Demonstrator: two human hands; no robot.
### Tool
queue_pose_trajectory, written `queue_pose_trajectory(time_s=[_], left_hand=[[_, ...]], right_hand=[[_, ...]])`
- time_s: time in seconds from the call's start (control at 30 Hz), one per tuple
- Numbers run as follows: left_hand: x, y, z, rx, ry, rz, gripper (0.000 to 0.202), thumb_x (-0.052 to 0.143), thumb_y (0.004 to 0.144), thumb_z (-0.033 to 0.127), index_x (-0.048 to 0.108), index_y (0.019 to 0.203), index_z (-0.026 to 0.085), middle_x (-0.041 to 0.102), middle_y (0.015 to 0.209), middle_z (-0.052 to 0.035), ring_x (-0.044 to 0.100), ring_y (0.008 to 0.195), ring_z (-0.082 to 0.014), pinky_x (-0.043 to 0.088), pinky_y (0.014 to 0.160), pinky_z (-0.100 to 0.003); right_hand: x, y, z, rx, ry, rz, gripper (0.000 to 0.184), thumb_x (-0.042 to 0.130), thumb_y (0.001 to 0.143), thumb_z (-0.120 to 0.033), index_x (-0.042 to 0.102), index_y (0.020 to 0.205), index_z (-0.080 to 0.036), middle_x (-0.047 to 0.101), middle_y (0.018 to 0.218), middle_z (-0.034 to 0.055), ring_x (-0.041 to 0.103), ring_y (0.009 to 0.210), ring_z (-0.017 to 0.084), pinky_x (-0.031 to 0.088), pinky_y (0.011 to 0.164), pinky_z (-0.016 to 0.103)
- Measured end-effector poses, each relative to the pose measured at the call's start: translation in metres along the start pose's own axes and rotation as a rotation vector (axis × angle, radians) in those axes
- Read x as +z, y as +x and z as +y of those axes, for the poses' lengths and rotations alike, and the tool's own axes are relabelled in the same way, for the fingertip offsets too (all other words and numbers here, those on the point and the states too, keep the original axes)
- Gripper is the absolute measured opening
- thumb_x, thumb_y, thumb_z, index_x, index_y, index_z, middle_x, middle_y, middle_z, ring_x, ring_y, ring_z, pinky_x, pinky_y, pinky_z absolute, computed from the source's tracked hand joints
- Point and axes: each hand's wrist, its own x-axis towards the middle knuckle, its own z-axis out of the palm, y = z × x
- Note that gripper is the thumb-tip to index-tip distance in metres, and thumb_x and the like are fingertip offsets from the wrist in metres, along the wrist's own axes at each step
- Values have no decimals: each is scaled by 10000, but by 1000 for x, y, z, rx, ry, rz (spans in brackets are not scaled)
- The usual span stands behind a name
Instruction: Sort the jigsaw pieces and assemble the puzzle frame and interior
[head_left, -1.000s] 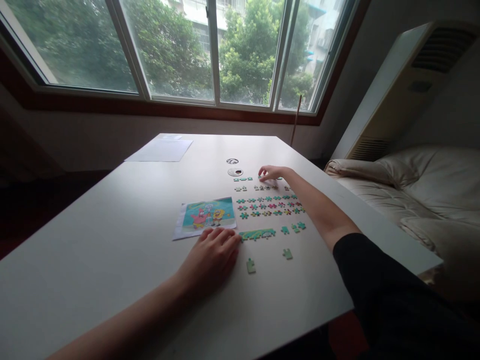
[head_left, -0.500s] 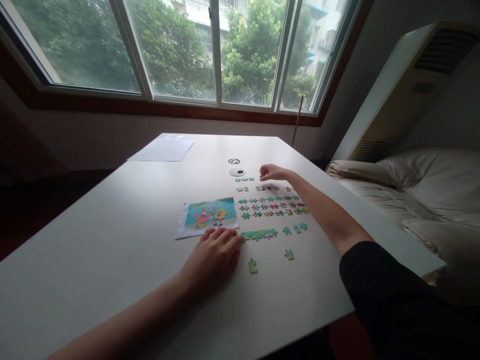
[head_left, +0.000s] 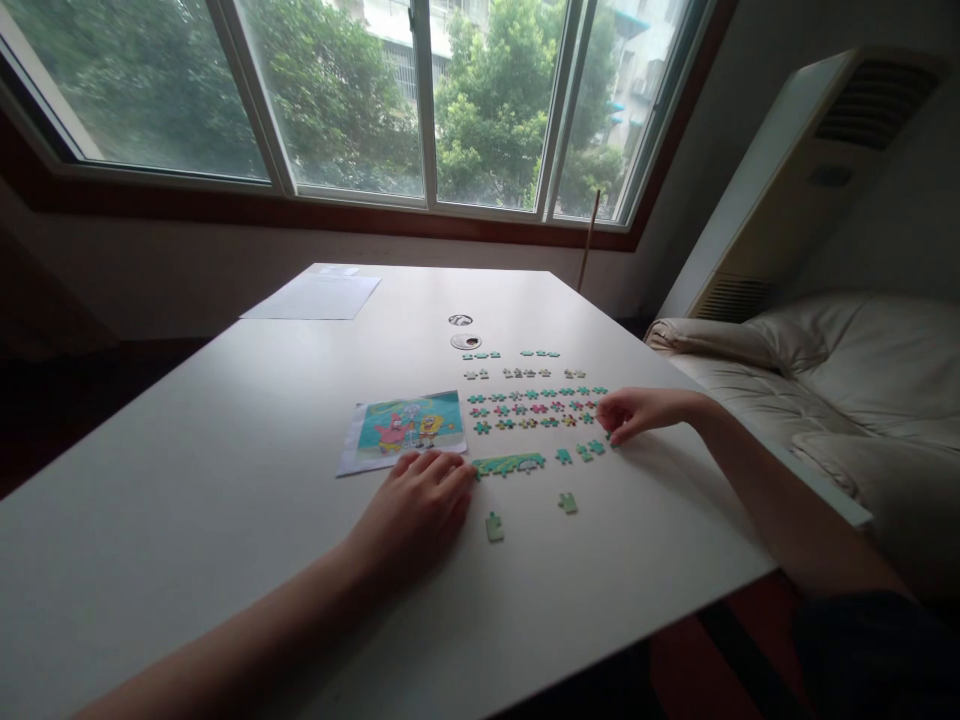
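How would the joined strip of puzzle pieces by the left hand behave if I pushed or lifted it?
The joined strip would probably slide if pushed, since it lies flat on the smooth-looking white table. Lifted by one end, it may sag or come apart, being several interlocked pieces. It looks thin, so it's likely light.

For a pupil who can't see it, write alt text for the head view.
A person's right hand is at the right end of rows of jigsaw pieces on a white table. The left hand rests at the left end of a joined strip beside a cartoon picture.
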Motion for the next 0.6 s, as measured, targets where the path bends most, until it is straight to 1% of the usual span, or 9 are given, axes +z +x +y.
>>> queue_pose_trajectory(time_s=[0.1,0.2,0.3,0.43,0.53,0.6], left_hand=[[1,0,-1,13,4,15,232,421,871,181,566,1052,192,611,1029,-80,540,935,-243,400,819,-414],[1,0,-2,23,11,20,239,399,889,199,567,1057,194,612,1037,-82,539,935,-236,397,825,-406],[1,0,-2,30,10,12,241,391,895,203,567,1059,195,611,1048,-80,537,947,-238,394,827,-404],[2,1,-3,34,7,16,240,390,898,204,569,1058,191,614,1041,-79,541,946,-239,392,824,-403],[3,1,-3,37,6,27,244,394,897,213,572,1063,196,614,1043,-79,544,940,-239,396,814,-400],[3,0,-4,39,8,23,246,396,897,218,572,1067,198,614,1050,-80,542,940,-238,398,815,-400]], right_hand=[[3,-4,3,27,-54,73,350,661,660,-453,521,761,-149,521,678,-16,452,623,98,352,570,231],[4,-9,2,14,-91,126,344,623,690,-477,549,751,-146,544,677,-4,461,621,105,346,567,235],[4,-15,1,-3,-101,174,324,601,717,-463,560,741,-143,535,654,-7,448,602,99,336,550,227],[8,-15,-3,-47,-137,257,307,593,736,-443,599,796,-142,549,668,2,466,619,107,345,562,227],[16,-10,-10,-81,-171,277,331,605,725,-460,621,859,-157,576,725,18,506,686,131,374,601,235],[22,-6,-16,-117,-216,275,360,636,699,-467,621,908,-174,591,805,30,518,745,144,390,636,242]])
